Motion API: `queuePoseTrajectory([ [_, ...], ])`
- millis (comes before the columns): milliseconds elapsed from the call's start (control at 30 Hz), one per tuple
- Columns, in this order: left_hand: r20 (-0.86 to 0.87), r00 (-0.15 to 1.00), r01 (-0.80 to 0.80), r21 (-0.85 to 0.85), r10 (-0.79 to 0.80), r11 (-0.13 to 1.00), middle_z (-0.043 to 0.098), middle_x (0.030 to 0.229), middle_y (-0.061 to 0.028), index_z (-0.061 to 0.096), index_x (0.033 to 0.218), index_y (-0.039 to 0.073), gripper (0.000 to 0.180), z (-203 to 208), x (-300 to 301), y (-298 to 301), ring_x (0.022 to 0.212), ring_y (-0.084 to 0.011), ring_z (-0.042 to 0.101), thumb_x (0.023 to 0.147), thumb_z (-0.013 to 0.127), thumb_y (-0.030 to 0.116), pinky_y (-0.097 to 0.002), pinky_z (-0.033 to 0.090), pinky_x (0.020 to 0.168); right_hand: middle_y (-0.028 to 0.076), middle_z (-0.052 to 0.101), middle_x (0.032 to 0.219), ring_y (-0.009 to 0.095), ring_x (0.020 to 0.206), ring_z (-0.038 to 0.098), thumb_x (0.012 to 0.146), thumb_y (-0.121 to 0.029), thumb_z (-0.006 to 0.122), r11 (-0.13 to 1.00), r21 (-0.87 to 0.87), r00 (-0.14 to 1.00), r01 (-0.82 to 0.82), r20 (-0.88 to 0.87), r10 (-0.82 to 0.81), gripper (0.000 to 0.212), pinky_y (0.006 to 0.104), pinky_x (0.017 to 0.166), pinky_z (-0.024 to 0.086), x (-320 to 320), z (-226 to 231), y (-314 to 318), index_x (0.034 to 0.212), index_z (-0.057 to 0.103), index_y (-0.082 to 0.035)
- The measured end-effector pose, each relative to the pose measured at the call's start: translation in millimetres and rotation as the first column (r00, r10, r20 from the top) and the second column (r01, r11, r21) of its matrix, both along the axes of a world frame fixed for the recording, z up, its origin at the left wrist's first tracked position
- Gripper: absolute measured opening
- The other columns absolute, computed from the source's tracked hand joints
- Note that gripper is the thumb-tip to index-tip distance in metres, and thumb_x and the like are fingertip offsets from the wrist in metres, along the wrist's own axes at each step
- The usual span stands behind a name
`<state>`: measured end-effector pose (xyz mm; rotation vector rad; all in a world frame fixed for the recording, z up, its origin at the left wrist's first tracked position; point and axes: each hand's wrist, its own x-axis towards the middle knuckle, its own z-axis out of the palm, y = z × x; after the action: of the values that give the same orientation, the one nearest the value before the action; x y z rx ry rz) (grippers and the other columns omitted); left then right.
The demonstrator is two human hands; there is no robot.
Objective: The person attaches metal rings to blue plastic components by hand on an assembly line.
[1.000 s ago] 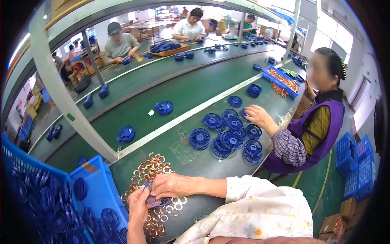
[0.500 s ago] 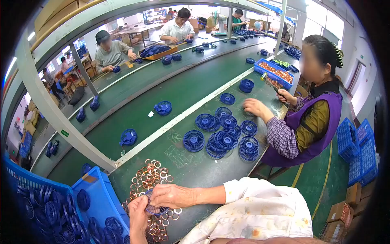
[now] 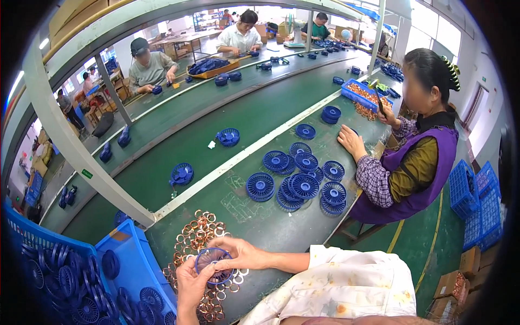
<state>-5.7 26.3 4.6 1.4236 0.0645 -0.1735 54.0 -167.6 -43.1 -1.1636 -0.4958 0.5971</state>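
Note:
My left hand (image 3: 189, 283) grips a round blue plastic fan grille (image 3: 208, 259) by its near left rim, thumb on the front face. From the right, my right hand (image 3: 245, 255) also holds the grille, its thumb across the face and its slightly blurred fingers at the far rim. A loose heap of copper-coloured metal rings (image 3: 199, 225) lies on the green table just beneath and beyond both hands. Whether a ring sits in the grille is hidden by my fingers.
Stacked blue grilles (image 3: 290, 187) stand mid-table. Left are a blue bin (image 3: 127, 238) and a blue crate (image 3: 51, 235) with more grilles. A co-worker (image 3: 417, 151) sits at the right by a blue tray of copper parts (image 3: 349, 92). Fan parts (image 3: 182, 173) lie on the conveyor.
My right hand has shifted from over the grille's middle to its right and far rim, uncovering its face. The grille is tilted up more. The co-worker's tool hand has risen.

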Motion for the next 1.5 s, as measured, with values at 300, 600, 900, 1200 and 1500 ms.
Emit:
queuePoseTrajectory([
  [300, 0.099, 0.994, -0.006, 0.382, -0.035, 0.924, 0.069, 0.113, -0.0112, 0.059, 0.124, -0.001, 0.044, 20.7, -12.9, -0.3, 0.106, -0.0200, 0.067, 0.083, 0.077, 0.005, -0.0345, 0.052, 0.097, 0.003, 0.068, 0.097, 0.010, 0.090, 0.062, 0.088, -0.017, 0.076, 0.959, -0.221, 0.944, 0.179, 0.314, -0.104, 0.026, 0.0300, 0.080, 0.053, 5.6, 21.8, -26.6, 0.111, 0.068, -0.005],
  [600, 0.553, 0.690, -0.723, 0.556, 0.467, 0.409, 0.069, 0.115, -0.0182, 0.062, 0.119, -0.001, 0.028, -2.0, 11.6, 88.9, 0.108, -0.0298, 0.068, 0.092, 0.065, 0.007, -0.0420, 0.054, 0.093, 0.015, 0.068, 0.100, 0.038, 0.095, 0.064, 0.092, -0.016, 0.063, -0.207, -0.209, 0.181, 0.956, 0.972, -0.147, 0.022, 0.0474, 0.080, 0.051, 105.8, 20.2, -190.6, 0.112, 0.061, -0.008],
  [900, 0.508, 0.753, -0.446, 0.862, 0.419, -0.242, 0.049, 0.140, -0.0287, 0.045, 0.141, -0.002, 0.074, -63.9, -7.1, 176.6, 0.134, -0.0448, 0.042, 0.082, 0.077, 0.028, -0.0493, 0.035, 0.113, 0.013, 0.068, 0.096, 0.033, 0.094, 0.065, 0.084, -0.013, 0.073, 0.690, -0.336, 0.535, 0.641, 0.840, -0.088, 0.015, 0.0416, 0.082, 0.053, 76.6, 11.4, -44.1, 0.097, 0.069, -0.007],
  [1200, 0.104, 0.852, -0.206, 0.968, 0.513, 0.146, 0.060, 0.134, -0.0201, 0.061, 0.130, 0.004, 0.059, -19.8, -8.8, 156.0, 0.124, -0.0369, 0.057, 0.083, 0.076, 0.035, -0.0464, 0.046, 0.104, 0.012, 0.068, 0.094, 0.027, 0.083, 0.067, 0.082, -0.012, 0.077, 0.706, -0.470, 0.704, 0.529, 0.707, -0.057, 0.014, 0.0359, 0.075, 0.054, 67.9, -7.9, -11.3, 0.092, 0.075, -0.003],
  [1500, -0.232, 0.828, 0.199, 0.973, 0.511, 0.120, 0.068, 0.123, -0.0188, 0.061, 0.134, 0.014, 0.094, 41.6, -57.0, 144.2, 0.116, -0.0362, 0.064, 0.050, 0.094, 0.036, -0.0468, 0.050, 0.101, 0.002, 0.067, 0.091, 0.007, 0.076, 0.064, 0.087, -0.007, 0.076, 0.820, -0.395, 0.871, 0.413, 0.433, -0.230, 0.011, 0.0221, 0.070, 0.052, 64.3, -9.1, -25.1, 0.086, 0.068, 0.000],
])
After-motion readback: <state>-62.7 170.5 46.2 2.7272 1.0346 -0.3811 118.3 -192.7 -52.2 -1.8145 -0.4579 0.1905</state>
